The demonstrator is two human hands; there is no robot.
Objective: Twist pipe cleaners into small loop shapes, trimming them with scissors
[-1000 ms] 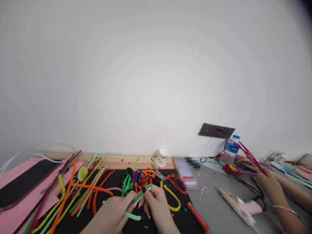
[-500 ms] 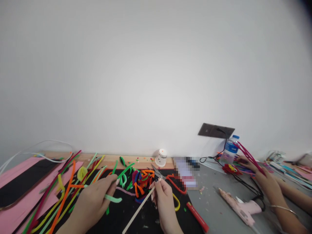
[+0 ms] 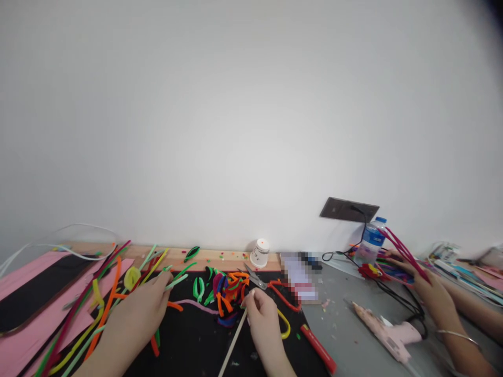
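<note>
My left hand (image 3: 137, 314) reaches over the pile of pipe cleaners on the left. Its fingers are closed around green pipe cleaners (image 3: 181, 276), whose ends poke out past the fingertips. An orange pipe cleaner (image 3: 175, 305) shows just beyond the hand. Between thumb and fingers my right hand (image 3: 265, 317) pinches a thin wooden stick (image 3: 233, 343), slanting down toward me. A bundle of orange, blue and purple pipe cleaners (image 3: 231, 293) lies just left of that hand. Red-handled scissors (image 3: 281, 289) lie beyond it, and a bent green loop (image 3: 198, 289) sits left of the bundle.
A white paper cup (image 3: 260, 254) stands upside down by the wall. Right of the black mat lie a red stick-like tool (image 3: 318, 350), a partly blurred phone-like item (image 3: 301, 280) and a pink glue gun (image 3: 387, 332). Another person's hand (image 3: 432, 293) holds magenta pipe cleaners near a water bottle (image 3: 371, 241).
My left hand has moved left and away from me, toward the pipe cleaner pile. The wooden stick has tilted steeper in my right hand. The scissors have come fully clear of the right fingers.
</note>
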